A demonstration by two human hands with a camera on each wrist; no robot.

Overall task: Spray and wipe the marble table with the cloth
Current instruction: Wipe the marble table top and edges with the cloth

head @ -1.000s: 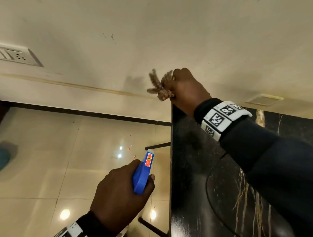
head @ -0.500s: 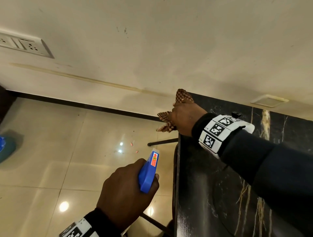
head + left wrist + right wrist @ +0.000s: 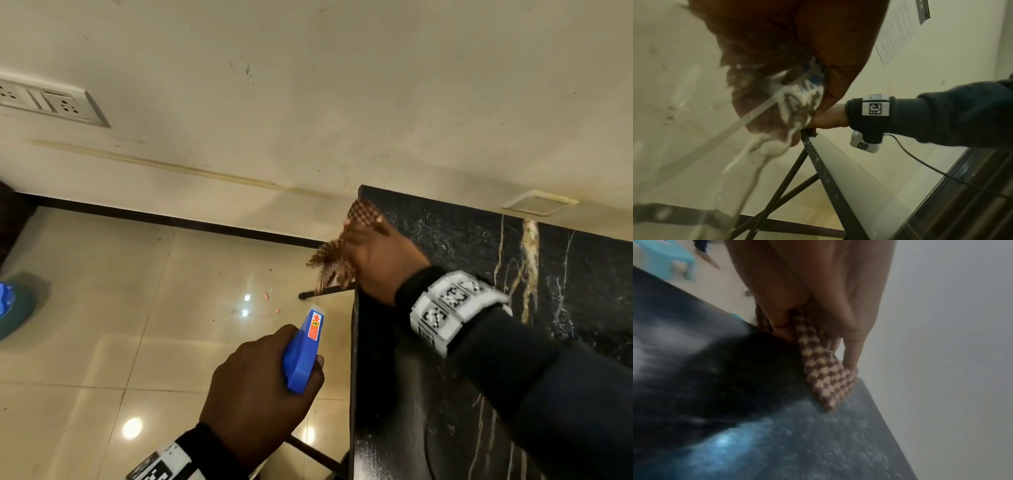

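Note:
The black marble table (image 3: 479, 342) with gold veins fills the right of the head view, its far corner against the wall. My right hand (image 3: 380, 260) grips a brown checked cloth (image 3: 363, 214) on that far left corner, and part of the cloth (image 3: 330, 270) hangs over the table's left edge. In the right wrist view the cloth (image 3: 826, 378) lies on the dark top (image 3: 777, 434) under my fingers (image 3: 851, 340). My left hand (image 3: 260, 387) holds a blue spray bottle (image 3: 303, 349) over the floor, just left of the table edge, nozzle pointing away from me.
A cream wall (image 3: 342, 85) with a socket panel (image 3: 44, 99) stands right behind the table. Glossy beige floor tiles (image 3: 102, 325) lie to the left, with a blue-green object (image 3: 13, 308) at the far left. Black metal table legs (image 3: 781, 186) run under the top.
My right hand with the cloth has come back from the wall onto the table's far corner, toward me. The left hand keeps holding the spray bottle beside the table.

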